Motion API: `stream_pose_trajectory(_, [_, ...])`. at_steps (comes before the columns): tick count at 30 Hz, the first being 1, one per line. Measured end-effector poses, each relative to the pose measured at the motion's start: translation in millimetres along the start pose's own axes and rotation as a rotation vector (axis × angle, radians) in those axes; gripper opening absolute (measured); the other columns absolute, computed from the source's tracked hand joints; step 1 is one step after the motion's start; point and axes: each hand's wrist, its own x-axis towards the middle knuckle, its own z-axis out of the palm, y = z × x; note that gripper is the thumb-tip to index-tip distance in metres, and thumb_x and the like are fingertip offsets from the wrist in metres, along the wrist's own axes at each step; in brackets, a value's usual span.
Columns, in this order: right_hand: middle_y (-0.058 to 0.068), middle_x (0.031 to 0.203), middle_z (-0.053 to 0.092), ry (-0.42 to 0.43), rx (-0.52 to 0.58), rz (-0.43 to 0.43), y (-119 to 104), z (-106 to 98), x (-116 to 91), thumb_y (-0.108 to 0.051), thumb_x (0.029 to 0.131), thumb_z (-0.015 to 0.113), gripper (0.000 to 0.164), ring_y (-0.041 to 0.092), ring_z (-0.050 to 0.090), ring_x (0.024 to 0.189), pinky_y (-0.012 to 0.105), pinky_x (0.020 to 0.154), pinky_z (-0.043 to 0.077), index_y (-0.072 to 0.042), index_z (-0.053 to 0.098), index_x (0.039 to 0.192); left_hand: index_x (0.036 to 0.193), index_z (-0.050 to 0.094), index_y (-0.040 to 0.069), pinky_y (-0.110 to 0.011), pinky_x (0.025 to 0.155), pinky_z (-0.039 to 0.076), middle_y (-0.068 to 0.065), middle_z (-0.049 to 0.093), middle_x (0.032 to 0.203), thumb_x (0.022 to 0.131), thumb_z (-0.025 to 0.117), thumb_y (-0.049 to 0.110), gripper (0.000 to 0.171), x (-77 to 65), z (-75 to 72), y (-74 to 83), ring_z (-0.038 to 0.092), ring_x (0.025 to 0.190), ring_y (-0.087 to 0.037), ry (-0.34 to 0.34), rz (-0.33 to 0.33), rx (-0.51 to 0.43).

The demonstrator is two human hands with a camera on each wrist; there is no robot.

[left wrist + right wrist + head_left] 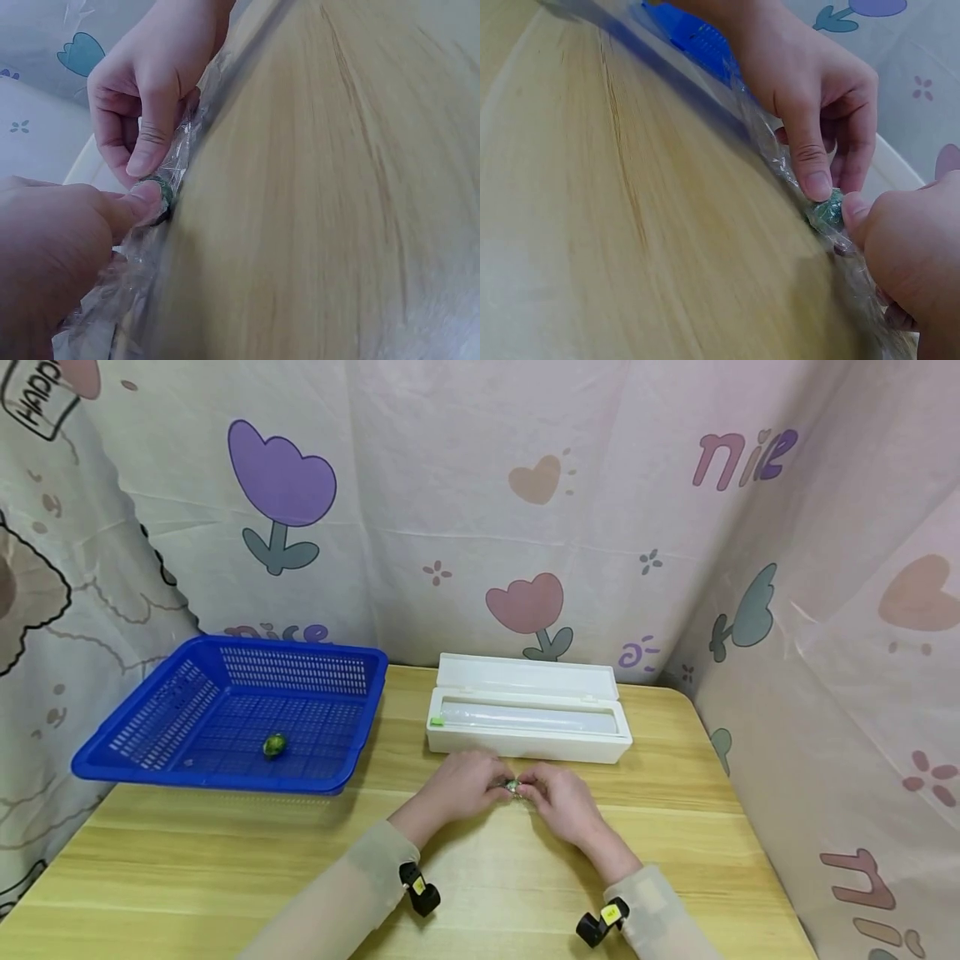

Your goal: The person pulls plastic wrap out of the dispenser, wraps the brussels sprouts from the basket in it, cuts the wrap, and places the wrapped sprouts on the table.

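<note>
A small round green thing (513, 786) sits between my two hands, low over the tabletop, wrapped in clear cling film. Thumb and fingers of my left hand (468, 782) pinch the film at its left side. From the right, my right hand (561, 800) pinches the film too, its thumb tip against the green thing. The right wrist view shows the green thing (826, 211) shiny under the plastic, and the crumpled cling film (772, 154) runs out to both sides as a long strip. Partly hidden by my thumbs, its exact kind does not show.
Just beyond my hands stands a white cling film dispenser (528, 746), lid raised, with a clear roll (528, 718) inside. A blue plastic basket (202, 781) at the left holds one round green, yellowish thing (274, 745). Printed cloth (420, 485) hangs around the wooden table (480, 893).
</note>
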Motion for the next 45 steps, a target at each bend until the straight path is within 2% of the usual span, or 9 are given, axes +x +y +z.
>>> stream_pose_trajectory(7, [-0.01,0.106,0.076,0.04,0.034,-0.194,-1,-1,-4,-0.02,0.095,0.082,0.008,0.009,0.071,0.092,0.038,0.08,0.058,-0.019,0.081,0.102,0.11,0.078,0.024,-0.036,0.087,0.057,0.016,0.075,0.103,0.1,0.075,0.037,0.016,-5.6,-3.2,1.3,0.07,0.097,-0.006,-0.068,-0.086,-0.152])
stream_pose_trajectory(12, [-0.009,0.107,0.077,0.021,0.057,-0.223,-1,-1,-5,-0.022,0.09,0.086,0.016,0.009,0.072,0.094,0.037,0.083,0.059,-0.018,0.082,0.105,0.105,0.08,0.026,-0.033,0.081,0.055,0.019,0.074,0.098,0.101,0.074,0.036,0.012,-5.8,-7.0,4.0,0.067,0.089,-0.003,-0.082,-0.141,-0.209])
stream_pose_trajectory(20, [-0.009,0.103,0.077,0.015,0.056,-0.218,-4,-2,-4,-0.023,0.09,0.086,0.014,0.005,0.07,0.087,0.034,0.076,0.059,-0.019,0.083,0.103,0.11,0.084,0.026,-0.033,0.078,0.057,0.016,0.077,0.106,0.099,0.077,0.036,0.017,-7.4,-10.5,9.4,0.071,0.098,-0.009,-0.025,-0.058,-0.046])
stream_pose_trajectory(25, [-0.01,0.103,0.078,0.004,0.073,-0.173,-5,-2,-2,-0.019,0.092,0.084,0.013,0.005,0.071,0.088,0.034,0.076,0.059,-0.018,0.084,0.105,0.112,0.085,0.029,-0.031,0.067,0.052,0.015,0.078,0.105,0.095,0.08,0.041,0.021,-7.7,-14.2,12.1,0.067,0.079,-0.006,-0.044,-0.056,0.006])
stream_pose_trajectory(29, [-0.007,0.106,0.078,-0.021,0.068,-0.149,-5,-1,0,-0.017,0.096,0.08,0.013,0.008,0.072,0.093,0.035,0.08,0.06,-0.016,0.084,0.108,0.112,0.084,0.029,-0.031,0.065,0.051,0.014,0.078,0.104,0.094,0.079,0.047,0.026,-7.7,-15.8,12.5,0.063,0.074,-0.006,-0.056,-0.052,0.045])
stream_pose_trajectory(33, [-0.006,0.11,0.078,-0.048,0.043,-0.151,-5,-2,2,-0.021,0.095,0.081,0.019,0.01,0.073,0.098,0.038,0.087,0.059,-0.016,0.083,0.114,0.113,0.084,0.028,-0.031,0.061,0.05,0.015,0.076,0.093,0.097,0.077,0.046,0.025,-6.9,-15.9,10.6,0.059,0.07,-0.006,-0.063,-0.051,0.054])
stream_pose_trajectory(38, [-0.007,0.108,0.078,-0.043,0.012,-0.163,-5,1,4,-0.023,0.092,0.084,0.024,0.01,0.073,0.094,0.038,0.083,0.059,-0.017,0.082,0.115,0.111,0.085,0.027,-0.028,0.057,0.046,0.018,0.066,0.076,0.094,0.08,0.042,0.023,-4.8,-16.7,8.1,0.052,0.064,-0.007,-0.102,-0.083,0.034])
stream_pose_trajectory(41, [-0.008,0.104,0.077,-0.025,-0.018,-0.165,-5,3,4,-0.021,0.092,0.084,0.021,0.009,0.072,0.088,0.037,0.077,0.058,-0.016,0.083,0.112,0.111,0.084,0.029,-0.028,0.059,0.048,0.018,0.07,0.083,0.091,0.084,0.043,0.025,-5.0,-16.1,7.4,0.055,0.068,-0.006,-0.105,-0.079,0.069])
stream_pose_trajectory(45, [-0.008,0.097,0.076,-0.015,-0.054,-0.178,-5,3,5,-0.02,0.092,0.084,0.017,0.01,0.07,0.082,0.036,0.071,0.057,-0.014,0.083,0.108,0.112,0.084,0.029,-0.026,0.058,0.047,0.015,0.076,0.092,0.092,0.084,0.04,0.023,-8.1,-12.6,5.5,0.056,0.068,-0.003,-0.047,-0.01,0.123])
